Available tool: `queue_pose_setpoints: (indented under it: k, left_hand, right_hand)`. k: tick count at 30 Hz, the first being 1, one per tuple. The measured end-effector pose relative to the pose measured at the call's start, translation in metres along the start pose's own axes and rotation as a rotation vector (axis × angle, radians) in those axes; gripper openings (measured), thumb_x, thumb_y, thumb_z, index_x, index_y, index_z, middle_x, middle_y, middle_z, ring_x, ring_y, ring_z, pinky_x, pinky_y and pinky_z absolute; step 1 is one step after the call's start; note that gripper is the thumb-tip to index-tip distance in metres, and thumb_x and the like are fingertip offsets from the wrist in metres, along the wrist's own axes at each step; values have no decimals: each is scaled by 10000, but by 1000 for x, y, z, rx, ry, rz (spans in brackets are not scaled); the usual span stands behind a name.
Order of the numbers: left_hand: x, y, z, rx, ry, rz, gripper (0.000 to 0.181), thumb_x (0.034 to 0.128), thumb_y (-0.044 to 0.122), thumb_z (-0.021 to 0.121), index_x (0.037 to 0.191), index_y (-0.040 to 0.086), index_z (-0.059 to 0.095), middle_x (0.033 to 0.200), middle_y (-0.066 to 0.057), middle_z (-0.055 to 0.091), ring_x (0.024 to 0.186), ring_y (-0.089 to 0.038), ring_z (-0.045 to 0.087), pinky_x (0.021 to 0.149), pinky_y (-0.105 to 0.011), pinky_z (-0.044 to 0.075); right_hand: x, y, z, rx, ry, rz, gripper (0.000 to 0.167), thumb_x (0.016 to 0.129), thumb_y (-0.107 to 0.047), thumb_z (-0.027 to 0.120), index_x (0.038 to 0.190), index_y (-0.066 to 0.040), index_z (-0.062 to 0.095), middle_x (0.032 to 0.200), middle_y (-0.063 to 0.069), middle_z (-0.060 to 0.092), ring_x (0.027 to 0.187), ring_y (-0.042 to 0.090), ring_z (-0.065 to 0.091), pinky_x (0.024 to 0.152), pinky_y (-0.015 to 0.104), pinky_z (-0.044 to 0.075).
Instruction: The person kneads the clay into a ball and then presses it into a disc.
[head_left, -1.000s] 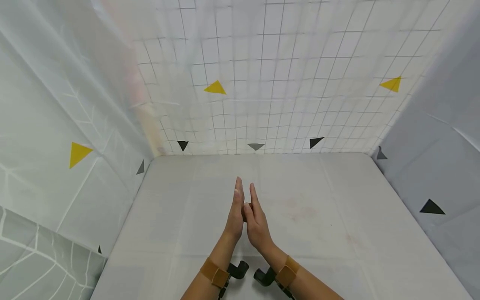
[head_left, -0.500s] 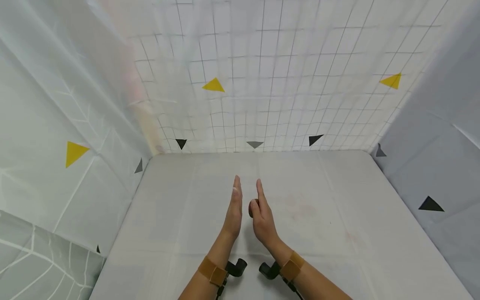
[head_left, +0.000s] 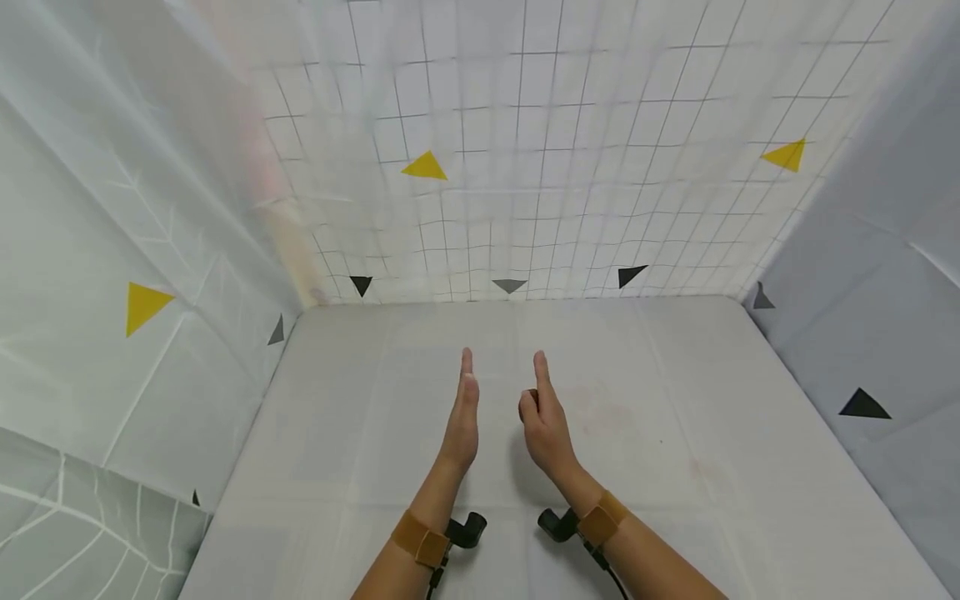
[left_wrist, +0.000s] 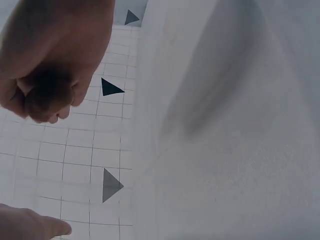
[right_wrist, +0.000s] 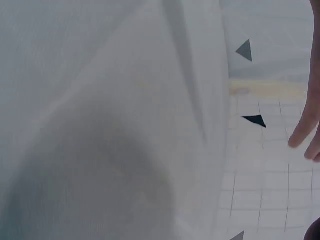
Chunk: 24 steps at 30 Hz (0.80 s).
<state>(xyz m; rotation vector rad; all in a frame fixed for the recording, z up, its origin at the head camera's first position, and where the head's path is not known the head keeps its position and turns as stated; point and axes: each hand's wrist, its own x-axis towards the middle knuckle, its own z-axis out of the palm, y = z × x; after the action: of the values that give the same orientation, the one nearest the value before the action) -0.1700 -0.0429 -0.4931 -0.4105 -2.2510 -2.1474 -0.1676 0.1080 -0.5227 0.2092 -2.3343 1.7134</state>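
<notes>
My left hand [head_left: 460,425] is held upright above the table, fingers straight and together, with nothing in it. Facing it, some way to the right, my right hand [head_left: 549,429] grips a small dark brown, roundish thing [left_wrist: 50,100]. The left wrist view shows the fingers curled around this thing, in deep shadow, so its kind cannot be told. In the head view the thumb covers most of it, and one finger points forward. The two hands are apart. Only the straight fingers of the left hand [right_wrist: 311,107] show in the right wrist view.
A pale covered table [head_left: 360,433] lies below the hands. Behind it stands a white gridded sheet [head_left: 577,125] with yellow, black and grey triangles. Pale sheets close off the left [head_left: 90,250] and right [head_left: 892,275] sides. Each wrist wears a brown strap with a black camera.
The hands were close together, the brown thing between them, and have moved apart. The right hand has gone right with the thing; the left hand has shifted slightly left.
</notes>
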Motion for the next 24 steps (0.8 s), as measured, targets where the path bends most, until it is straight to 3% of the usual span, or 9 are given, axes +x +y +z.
queue_pose_setpoints:
  k: [1,3,5,6,7,14,18,24]
  left_hand:
    - [0,0,0,11,1,4,702,1092,517,169,1647,120,9,1713,-39,-11,1565,-239,-11,1221,-601,29]
    - [0,0,0,40,4,9,686,1101,475,206,1645,109,3,1712,-39,-19,1565,-246,-11,1224,-594,34]
    - [0,0,-1,109,10,27,689,1108,447,251,1641,87,4,1710,-45,-21,1565,-264,-17,1224,-592,32]
    - [0,0,-1,158,15,37,706,1107,456,278,1639,78,8,1709,-42,-20,1566,-268,-17,1227,-583,32]
    - [1,-1,-1,218,21,49,719,1106,456,304,1637,66,15,1708,-42,-19,1566,-268,-21,1228,-581,31]
    - [3,-5,-4,680,57,99,848,1026,597,445,1627,58,185,1701,-58,112,1567,-270,54,1235,-561,74]
    - [3,-8,-7,836,38,119,852,1002,637,450,1603,54,290,1681,-97,204,1553,-333,139,1222,-592,120]
    - [3,-12,-13,985,12,135,856,991,664,438,1596,68,323,1678,-127,210,1557,-330,118,1210,-620,130]
  right_hand:
    - [1,2,-3,-25,-2,7,643,1079,-110,386,1645,-220,101,1329,87,543,729,118,458,762,278,442]
    - [4,6,-8,-78,-11,23,640,1077,-121,385,1647,-185,103,1638,33,294,1075,105,556,1011,311,435]
    - [7,11,-13,-134,-26,35,629,1079,-139,377,1646,-149,104,1698,-44,77,1449,129,339,1201,397,264]
    - [9,14,-17,-157,-34,39,626,1079,-146,372,1645,-134,105,1702,-29,64,1532,139,173,1234,438,174]
    - [10,17,-20,-185,-41,48,626,1077,-156,368,1645,-128,106,1704,-17,60,1553,148,55,1242,464,134]
    - [16,46,-46,-384,-100,80,643,1042,-86,408,1624,-21,143,1697,146,81,1564,305,34,1244,513,70]
    - [22,62,-61,-523,-150,97,632,1029,-75,400,1602,43,159,1677,226,100,1557,359,44,1246,508,56]
    - [35,73,-80,-685,-264,147,627,1043,-127,339,1590,82,117,1664,268,59,1545,410,19,1238,541,43]
